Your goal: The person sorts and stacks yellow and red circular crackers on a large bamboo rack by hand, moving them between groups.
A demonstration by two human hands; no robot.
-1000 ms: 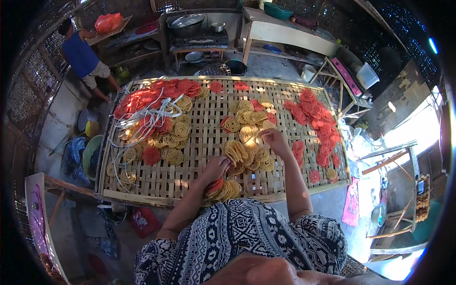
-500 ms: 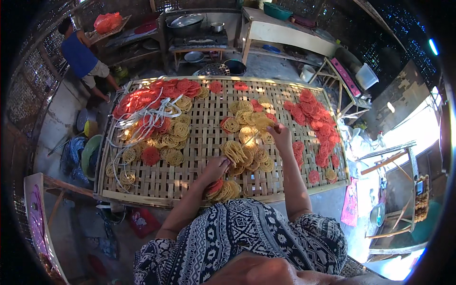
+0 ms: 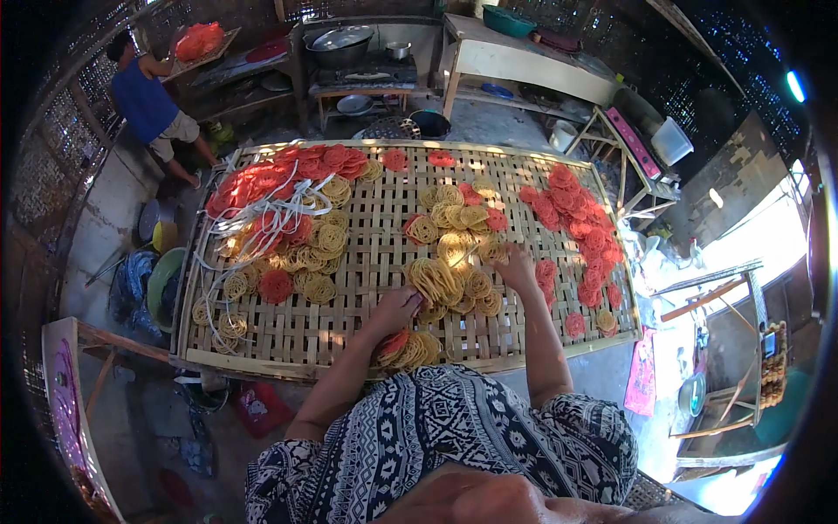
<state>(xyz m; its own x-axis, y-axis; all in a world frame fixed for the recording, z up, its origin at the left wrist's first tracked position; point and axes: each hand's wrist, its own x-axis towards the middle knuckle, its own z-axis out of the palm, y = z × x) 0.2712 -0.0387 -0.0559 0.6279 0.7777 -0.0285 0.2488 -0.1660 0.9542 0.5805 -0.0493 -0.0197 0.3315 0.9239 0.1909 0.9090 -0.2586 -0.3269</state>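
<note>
My left hand (image 3: 398, 306) is closed round a stack of yellow lacy noodle crackers (image 3: 434, 281), held upright on edge above the woven bamboo rack (image 3: 375, 229). To its right, my right hand (image 3: 518, 267) reaches down with its fingers closed at the edge of a yellow noodle cracker (image 3: 494, 253). More yellow crackers (image 3: 449, 214) lie in an overlapping heap beyond my hands, with a few red ones among them. Near my body, a red and yellow bunch (image 3: 410, 349) rests below my left wrist. Red crackers (image 3: 576, 210) spread along the rack's right side.
White plastic strips (image 3: 279, 214) lie tangled over red and yellow crackers at the rack's left. A person in a blue top (image 3: 148, 98) stands at the far left with a tray. Behind the rack are a stove with a large pan (image 3: 340, 48) and a wooden table (image 3: 532, 65).
My right hand has moved down and slightly nearer to me, from a yellow cracker in the heap to another one. The left hand stays in place with its stack.
</note>
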